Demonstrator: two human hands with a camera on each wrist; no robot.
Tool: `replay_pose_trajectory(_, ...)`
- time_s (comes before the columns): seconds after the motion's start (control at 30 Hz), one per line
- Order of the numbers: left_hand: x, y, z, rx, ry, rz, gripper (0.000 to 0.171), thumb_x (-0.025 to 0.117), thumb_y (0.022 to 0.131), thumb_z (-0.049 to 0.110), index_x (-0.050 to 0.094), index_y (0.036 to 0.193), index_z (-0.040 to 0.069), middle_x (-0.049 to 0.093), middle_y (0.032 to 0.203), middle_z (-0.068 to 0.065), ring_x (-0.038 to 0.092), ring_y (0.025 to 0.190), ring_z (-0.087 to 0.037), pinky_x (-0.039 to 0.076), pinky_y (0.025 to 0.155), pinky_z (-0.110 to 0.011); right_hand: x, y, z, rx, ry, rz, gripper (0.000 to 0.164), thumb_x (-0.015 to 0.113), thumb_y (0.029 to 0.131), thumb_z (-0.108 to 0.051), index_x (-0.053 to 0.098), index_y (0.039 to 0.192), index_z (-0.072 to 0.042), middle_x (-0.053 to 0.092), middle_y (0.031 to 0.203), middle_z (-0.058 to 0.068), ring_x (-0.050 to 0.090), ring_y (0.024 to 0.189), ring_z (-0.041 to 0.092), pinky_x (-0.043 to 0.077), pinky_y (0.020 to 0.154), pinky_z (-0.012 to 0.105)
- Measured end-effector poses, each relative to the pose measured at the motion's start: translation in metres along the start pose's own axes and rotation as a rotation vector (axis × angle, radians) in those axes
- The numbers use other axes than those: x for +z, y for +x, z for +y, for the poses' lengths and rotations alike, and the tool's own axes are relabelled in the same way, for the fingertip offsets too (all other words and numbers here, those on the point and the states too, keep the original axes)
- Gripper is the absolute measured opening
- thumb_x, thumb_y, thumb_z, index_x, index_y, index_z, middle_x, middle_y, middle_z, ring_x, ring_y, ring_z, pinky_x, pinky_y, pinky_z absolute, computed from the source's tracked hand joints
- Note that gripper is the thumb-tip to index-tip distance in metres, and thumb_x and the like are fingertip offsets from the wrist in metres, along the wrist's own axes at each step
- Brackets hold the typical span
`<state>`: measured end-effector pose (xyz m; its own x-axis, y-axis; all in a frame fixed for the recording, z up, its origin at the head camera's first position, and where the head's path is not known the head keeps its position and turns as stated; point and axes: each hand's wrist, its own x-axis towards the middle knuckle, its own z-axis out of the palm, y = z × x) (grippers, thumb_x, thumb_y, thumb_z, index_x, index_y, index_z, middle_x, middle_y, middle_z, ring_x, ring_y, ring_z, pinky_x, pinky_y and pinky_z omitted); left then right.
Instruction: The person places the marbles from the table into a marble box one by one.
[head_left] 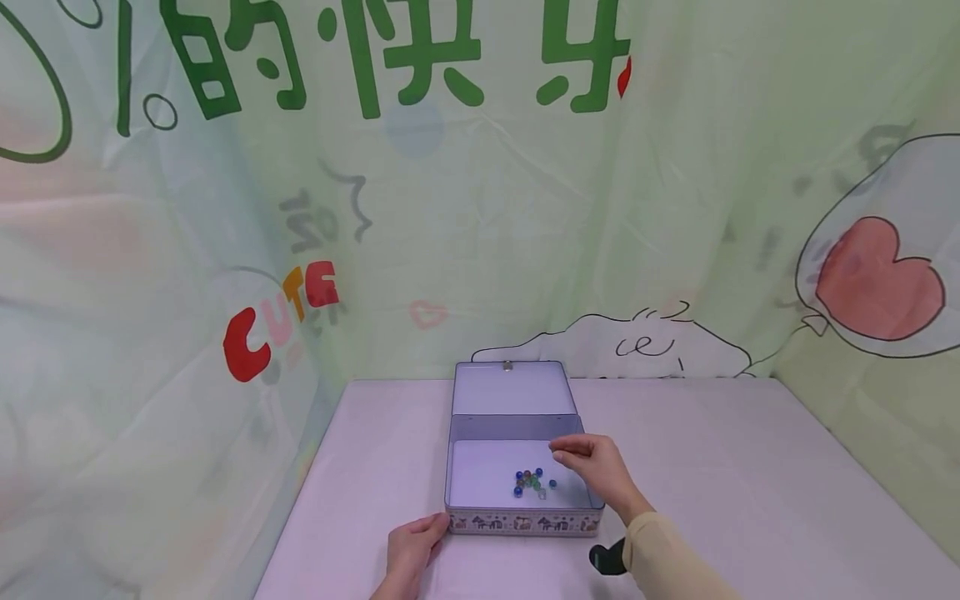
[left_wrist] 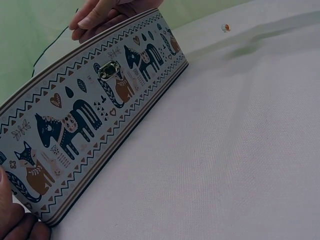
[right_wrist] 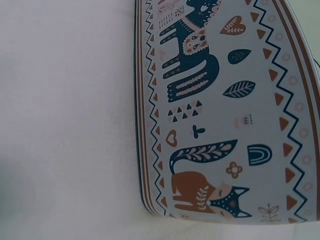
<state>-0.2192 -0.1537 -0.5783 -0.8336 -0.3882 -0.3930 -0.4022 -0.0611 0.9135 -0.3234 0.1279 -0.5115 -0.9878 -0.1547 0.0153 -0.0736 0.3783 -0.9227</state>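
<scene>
A shallow tin box (head_left: pixel 465 475), patterned with animals on its front, stands on the table with its lid (head_left: pixel 512 387) raised at the back. Several small glass marbles (head_left: pixel 527 482), in blue, green, brown and clear, lie inside. My left hand (head_left: pixel 414 546) grips the front left corner, its thumb along the side and its other fingers curled low there in the left wrist view. Above the box's right part hovers my right hand (head_left: pixel 597 471), thumb and fingers loosely bent with the tips close together. No marble shows between those tips.
A pale cloth covers the table (head_left: pixel 720 475). Printed curtains (head_left: pixel 480 217) hang behind it and along both sides. A black printed shape (head_left: pixel 607 558) shows beside the right sleeve (head_left: pixel 667 554). The box's metal clasp (left_wrist: pixel 109 71) sits on its front wall.
</scene>
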Motion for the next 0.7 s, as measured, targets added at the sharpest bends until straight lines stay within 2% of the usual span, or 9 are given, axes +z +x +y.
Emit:
replay_pose_trajectory(0.23,-0.001,0.003,-0.003,-0.014,-0.02,-0.008,0.028,0.077,0.092,0.016,0.073,0.111,-0.004,0.07,0.124,-0.027,0.064,0.123,-0.043,0.063,0.094,-0.042,-0.002,-0.002,0.001,0.008,-0.003,0.006,0.019,0.07,0.094,-0.002,0.076,0.112,-0.006,0.077,0.114,0.012,0.074,0.104,0.023,0.065,0.094,0.032)
replay_pose_trajectory(0.43,-0.003,0.007,-0.008,0.016,-0.012,-0.02,0.03,0.078,0.091,0.016,0.073,0.111,-0.006,0.071,0.121,-0.026,0.071,0.114,-0.037,0.066,0.089,-0.036,-0.005,-0.003,0.002,0.006,-0.017,0.022,0.021,0.07,0.095,-0.004,0.076,0.115,-0.005,0.077,0.115,0.011,0.073,0.107,0.023,0.064,0.097,0.035)
replay_pose_trajectory(0.7,-0.003,0.005,-0.008,0.039,-0.013,-0.019,0.032,0.079,0.09,0.016,0.073,0.111,-0.007,0.072,0.119,-0.026,0.072,0.111,-0.035,0.066,0.088,-0.035,-0.028,-0.011,0.003,-0.003,-0.038,0.036,0.023,0.069,0.096,-0.005,0.074,0.118,-0.003,0.076,0.118,0.014,0.073,0.108,0.025,0.065,0.092,0.031)
